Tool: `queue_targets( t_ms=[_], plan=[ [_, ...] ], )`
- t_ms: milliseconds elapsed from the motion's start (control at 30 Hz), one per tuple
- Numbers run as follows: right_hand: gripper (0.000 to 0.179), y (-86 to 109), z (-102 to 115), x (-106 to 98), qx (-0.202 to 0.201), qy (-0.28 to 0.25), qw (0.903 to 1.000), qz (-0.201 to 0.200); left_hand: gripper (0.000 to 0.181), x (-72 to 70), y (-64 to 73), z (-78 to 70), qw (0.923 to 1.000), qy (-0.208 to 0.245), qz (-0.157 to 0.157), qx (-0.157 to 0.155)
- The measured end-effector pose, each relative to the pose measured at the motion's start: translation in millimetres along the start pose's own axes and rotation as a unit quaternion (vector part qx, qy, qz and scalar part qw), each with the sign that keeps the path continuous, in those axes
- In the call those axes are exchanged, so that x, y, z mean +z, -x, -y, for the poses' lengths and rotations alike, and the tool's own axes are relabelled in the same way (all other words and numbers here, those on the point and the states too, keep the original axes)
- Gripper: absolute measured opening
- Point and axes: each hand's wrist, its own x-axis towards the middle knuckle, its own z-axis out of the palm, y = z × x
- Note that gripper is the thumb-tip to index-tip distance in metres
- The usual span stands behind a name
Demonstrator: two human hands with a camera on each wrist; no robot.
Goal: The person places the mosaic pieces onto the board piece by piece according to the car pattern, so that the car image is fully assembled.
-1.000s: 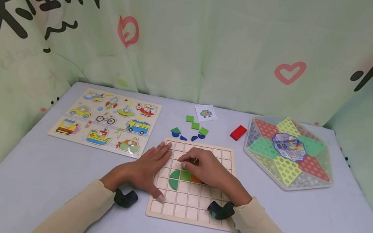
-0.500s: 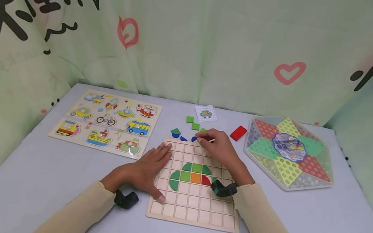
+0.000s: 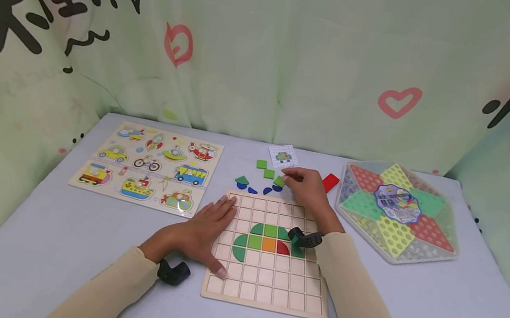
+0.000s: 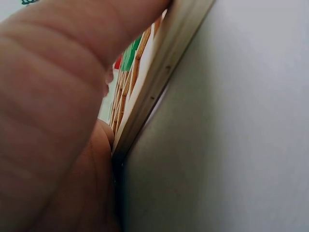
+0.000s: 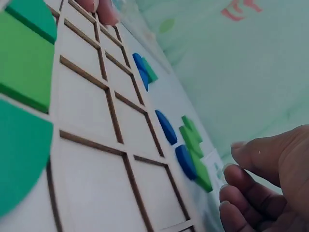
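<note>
My left hand (image 3: 200,234) rests with spread fingers on the left edge of a wooden grid board (image 3: 258,292). In the left wrist view its thumb (image 4: 96,29) lies along the board's side. Beyond the far edge of the board hovers my right hand (image 3: 311,187), fingertips close to a green square (image 3: 279,181). The right wrist view shows its fingers (image 5: 263,188) loosely bent, with nothing between thumb and index. Dark green rounded pieces (image 3: 239,247), light green squares (image 3: 255,242), an orange square (image 3: 269,244) and a red quarter-round piece (image 3: 283,248) sit in the board's cells.
Behind the board lie more green squares (image 3: 261,164), a green triangle (image 3: 242,179), several blue rounded pieces (image 3: 253,190) and a pattern card (image 3: 284,156). Red blocks (image 3: 330,182) are partly behind the right hand. A picture puzzle (image 3: 146,167) lies left, a hexagonal game box (image 3: 397,208) right.
My right hand has left the middle of the board, uncovering the coloured pieces there, and moved away past the far edge beside the green squares. My left hand stays on the board.
</note>
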Motion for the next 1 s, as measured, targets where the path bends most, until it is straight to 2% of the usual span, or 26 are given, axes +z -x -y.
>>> queue_targets(
  t_ms=[300, 667, 1000],
  plan=[
    [0.027, -12.0, -5.7, 7.4, 0.003, 0.004, 1.0000, -0.002, 0.133, -1.0, 1.0, 0.0, 1.0000, -0.007, 0.004, -0.001],
    [0.029, -11.7, -6.9, 13.5, 0.008, 0.049, 0.9988, 0.006, 0.134, 0.1, -0.5, -0.4, 1.0000, -0.002, 0.000, 0.000],
    [0.025, -11.5, -8.3, 15.1, -0.011, 0.042, 0.9990, -0.013, 0.133, 1.2, -0.6, 1.5, 1.0000, 0.000, -0.004, 0.004]
  ],
)
